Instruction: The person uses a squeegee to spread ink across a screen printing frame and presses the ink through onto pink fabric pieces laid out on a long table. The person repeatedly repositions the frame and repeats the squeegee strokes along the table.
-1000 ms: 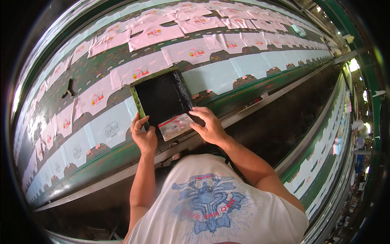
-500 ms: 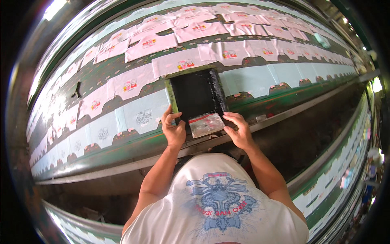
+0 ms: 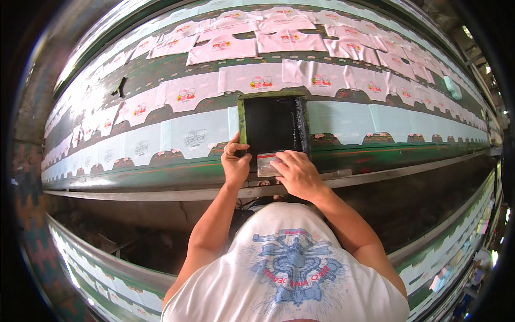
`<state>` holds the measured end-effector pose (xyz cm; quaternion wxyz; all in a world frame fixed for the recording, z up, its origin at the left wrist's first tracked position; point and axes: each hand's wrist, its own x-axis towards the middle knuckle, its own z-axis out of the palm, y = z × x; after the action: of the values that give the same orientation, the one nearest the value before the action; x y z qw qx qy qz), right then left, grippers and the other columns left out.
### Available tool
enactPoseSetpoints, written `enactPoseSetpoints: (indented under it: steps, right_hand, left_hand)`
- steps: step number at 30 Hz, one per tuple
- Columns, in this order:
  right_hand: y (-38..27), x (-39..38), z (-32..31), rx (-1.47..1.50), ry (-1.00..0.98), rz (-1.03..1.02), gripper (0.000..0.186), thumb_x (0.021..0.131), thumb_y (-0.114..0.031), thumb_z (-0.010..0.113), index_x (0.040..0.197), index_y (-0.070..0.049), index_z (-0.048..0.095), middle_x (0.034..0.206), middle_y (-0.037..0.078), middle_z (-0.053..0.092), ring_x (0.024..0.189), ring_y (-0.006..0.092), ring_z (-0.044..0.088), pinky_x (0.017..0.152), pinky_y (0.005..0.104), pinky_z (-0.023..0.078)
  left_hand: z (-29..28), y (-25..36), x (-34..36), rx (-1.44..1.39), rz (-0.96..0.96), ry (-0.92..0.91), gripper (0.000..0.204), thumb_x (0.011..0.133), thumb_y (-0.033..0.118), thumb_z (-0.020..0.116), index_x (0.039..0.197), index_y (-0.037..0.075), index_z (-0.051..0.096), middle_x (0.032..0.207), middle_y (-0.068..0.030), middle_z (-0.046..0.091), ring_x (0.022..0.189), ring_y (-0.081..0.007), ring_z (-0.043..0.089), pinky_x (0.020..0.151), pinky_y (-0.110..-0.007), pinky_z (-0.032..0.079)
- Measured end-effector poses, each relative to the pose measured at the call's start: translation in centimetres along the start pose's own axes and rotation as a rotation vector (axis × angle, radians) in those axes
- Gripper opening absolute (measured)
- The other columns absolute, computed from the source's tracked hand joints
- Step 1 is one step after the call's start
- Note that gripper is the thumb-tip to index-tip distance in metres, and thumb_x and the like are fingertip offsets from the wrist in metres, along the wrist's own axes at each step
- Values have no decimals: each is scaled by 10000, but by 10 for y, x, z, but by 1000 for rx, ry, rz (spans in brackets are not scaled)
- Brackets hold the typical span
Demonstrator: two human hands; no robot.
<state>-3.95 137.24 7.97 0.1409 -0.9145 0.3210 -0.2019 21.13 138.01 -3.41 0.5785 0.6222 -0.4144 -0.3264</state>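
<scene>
A screen-printing frame (image 3: pixel 242 119) with a worn green rim lies on the near row of pale blue fabric pieces (image 3: pixel 343 122). Black ink (image 3: pixel 271 124) covers its inside, streaked along the right side. My left hand (image 3: pixel 236 165) holds the frame's near left corner, thumb and fingers closed on the rim. Across the near end lies a flat squeegee (image 3: pixel 265 167), greyish with a red strip along its far edge. My right hand (image 3: pixel 298 174) rests over its right part with the fingers curled onto it; the fingertips' undersides are hidden.
Pink fabric pieces (image 3: pixel 185 95) with coloured cartoon prints lie in rows farther across the long green table (image 3: pixel 177 167). To the left, some blue pieces carry black outline prints (image 3: pixel 195 138). A metal rail (image 3: pixel 123 196) runs along the near edge. A dark object (image 3: pixel 119 87) lies far left.
My right hand has left the frame's near right corner and moved left onto the squeegee. My left hand keeps its hold on the left corner. The whole view has shifted slightly.
</scene>
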Motion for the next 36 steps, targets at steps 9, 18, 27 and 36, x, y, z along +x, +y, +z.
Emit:
enactPoseSetpoints:
  steps: [9,18,27,36]
  right_hand:
    - [22,26,0,-95,-111,-77,315,958,-70,703,1264,-63,778,1137,122,751,1055,321,722,957,453,585]
    - [29,43,-11,18,-257,-23,360,930,-28,741,1284,-67,796,1142,135,764,1110,356,733,1014,485,598]
    - [85,122,-25,35,-380,108,323,958,-70,737,1261,-138,829,1187,161,790,1166,408,751,1020,538,608]
    - [111,143,6,-62,-114,135,474,927,31,608,1341,-98,798,1236,132,782,1210,373,718,1101,508,566]
  left_hand:
    - [1,-2,2,-28,-42,-14,247,743,-118,711,932,20,789,1614,-239,675,1479,-333,640,1251,-426,472]
    - [1,2,-2,81,2,-4,203,733,-90,750,902,18,783,1605,-214,688,1427,-361,654,1219,-445,498]
    - [4,-2,1,148,9,-28,180,731,-79,756,875,30,769,1601,-227,685,1434,-422,627,1347,-526,377]
    - [0,1,-2,216,31,-29,174,741,-100,760,852,30,728,1614,-216,677,1396,-401,634,1205,-496,476]
